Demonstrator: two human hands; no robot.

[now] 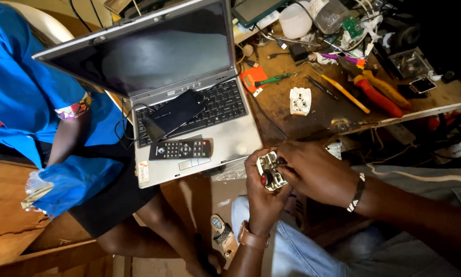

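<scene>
Head view looks down at two hands working over the person's lap, just below the edge of a cluttered workbench (312, 115). The left hand (261, 187) is wrapped around a small white electrical part with a red button (270, 173), gripping it from below and behind with the thumb along its left side. The right hand (312, 172) comes in from the right, its fingertips pinched onto the top of the same part; whether they hold a thin tool there I cannot tell. The part sits between both hands, just in front of an open silver laptop (189, 97) that carries a black phone (174, 114) on its keyboard and a black remote control (180, 150) on its palm rest. On the bench lie a white socket plate (299, 100), a green-handled screwdriver (271, 80) and red-handled pliers (379, 96). Another person in blue clothing (30, 97) sits at the left.
</scene>
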